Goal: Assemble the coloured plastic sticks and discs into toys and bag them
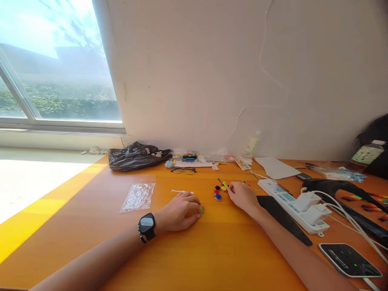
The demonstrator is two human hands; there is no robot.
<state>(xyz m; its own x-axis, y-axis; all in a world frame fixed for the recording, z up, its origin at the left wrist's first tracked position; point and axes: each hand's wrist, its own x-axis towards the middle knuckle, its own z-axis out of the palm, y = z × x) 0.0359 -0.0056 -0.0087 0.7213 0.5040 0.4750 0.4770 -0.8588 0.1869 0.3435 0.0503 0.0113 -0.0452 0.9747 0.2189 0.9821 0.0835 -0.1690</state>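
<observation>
Nearest on the orange-brown surface (194, 258), at the right, lies a black-faced device (350, 260) with a white cable; to the left, the left wrist carries a dark watch (147, 224) and a beaded bracelet (141, 236); the left hand (179, 212), a ring (190, 198) on one finger, rests low with its fingers curled, thumb and forefinger closed about a small green piece (201, 210); on the far right, a white power strip (289, 202) with plugs in it runs beside a black flat object (281, 218); a crinkled clear bag (140, 197) lies well left of the left hand; the right hand (244, 196) reaches farther out, its fingertips at a thin yellow-green stick (224, 185), though I cannot tell whether they grip it or only touch it; just left of these fingertips sits a cluster of small coloured discs (217, 193); a thin white piece (178, 191) lies beyond the left hand; farther back are eyeglasses (184, 170) and a black plastic bag (136, 157); behind stands a pale wall (194, 72), with a window (60, 81) at the left.
</observation>
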